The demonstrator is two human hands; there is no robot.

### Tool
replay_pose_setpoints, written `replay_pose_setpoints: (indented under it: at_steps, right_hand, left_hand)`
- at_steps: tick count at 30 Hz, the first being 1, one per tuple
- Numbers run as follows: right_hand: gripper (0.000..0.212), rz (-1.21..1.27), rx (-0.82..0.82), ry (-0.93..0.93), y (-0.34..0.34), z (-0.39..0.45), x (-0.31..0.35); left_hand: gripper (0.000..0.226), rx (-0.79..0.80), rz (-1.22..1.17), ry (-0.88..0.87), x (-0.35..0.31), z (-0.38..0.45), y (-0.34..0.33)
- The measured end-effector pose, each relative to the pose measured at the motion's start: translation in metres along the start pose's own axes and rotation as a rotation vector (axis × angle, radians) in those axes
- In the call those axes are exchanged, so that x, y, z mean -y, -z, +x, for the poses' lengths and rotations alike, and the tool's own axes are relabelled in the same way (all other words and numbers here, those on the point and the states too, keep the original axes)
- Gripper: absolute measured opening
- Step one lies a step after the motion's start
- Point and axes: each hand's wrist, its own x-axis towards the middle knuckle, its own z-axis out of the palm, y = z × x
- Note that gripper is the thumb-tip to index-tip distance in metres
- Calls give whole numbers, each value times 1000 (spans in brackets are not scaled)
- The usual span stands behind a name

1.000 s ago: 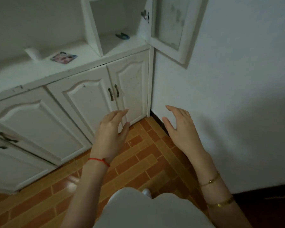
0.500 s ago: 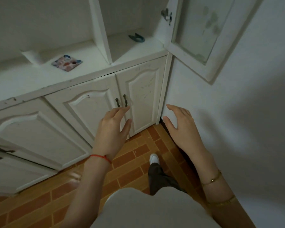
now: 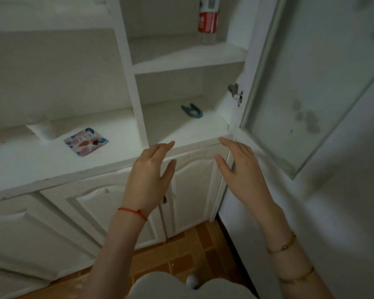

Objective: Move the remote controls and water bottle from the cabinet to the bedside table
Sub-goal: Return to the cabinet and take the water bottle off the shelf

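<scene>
Both hands, left (image 3: 148, 180) and right (image 3: 244, 173), have risen, grip open and empty; the red-labelled clear plastic water bottle (image 3: 208, 20) now shows above them.

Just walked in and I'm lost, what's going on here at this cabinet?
A person stands at a white cabinet with its glass door swung open. Both the left hand and right hand are raised, open and empty, in front of the lower shelf. A water bottle with a red label stands on the upper shelf, untouched. No remote controls are visible. A dark blue clip-like item lies on the lower shelf.
</scene>
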Motion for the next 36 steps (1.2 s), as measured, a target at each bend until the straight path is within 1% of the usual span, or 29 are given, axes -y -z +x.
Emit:
replay_pose_setpoints:
  at_steps: [3, 10, 15, 19, 21, 23, 25, 30, 32, 34, 36]
  right_hand:
    - [44, -12, -35, 46, 6, 45, -4]
    - [43, -6, -99, 69, 10, 129, -7]
    - [40, 9, -223, 142, 31, 197, 3]
    - [42, 84, -282, 125, 58, 260, 22]
    - [43, 85, -324, 136, 67, 292, 27]
    - [46, -3, -349, 130, 73, 324, 28]
    - [52, -83, -336, 121, 78, 354, 31]
    - [59, -107, -263, 61, 77, 417, 34]
    - [59, -70, -231, 47, 73, 436, 37]
    - [55, 24, -206, 22, 68, 450, 39]
    - [58, 85, -201, 8, 62, 459, 40]
  left_hand:
    - [41, -23, 8, -28, -4, 42, -5]
    - [39, -94, 8, -101, -3, 131, -6]
    - [42, -165, -43, -170, -9, 205, 8]
    - [41, -197, -97, -148, -16, 275, 14]
    - [42, -202, -100, -125, -20, 310, 14]
    - [45, -176, -113, -80, -23, 345, 10]
    - [49, -115, -123, -24, -26, 377, 5]
    - [52, 67, -131, 116, -32, 430, -20]
    - [57, 114, -140, 170, -28, 443, -31]
    - [64, 140, -155, 215, -22, 452, -41]
    - [65, 144, -151, 219, -18, 456, -48]
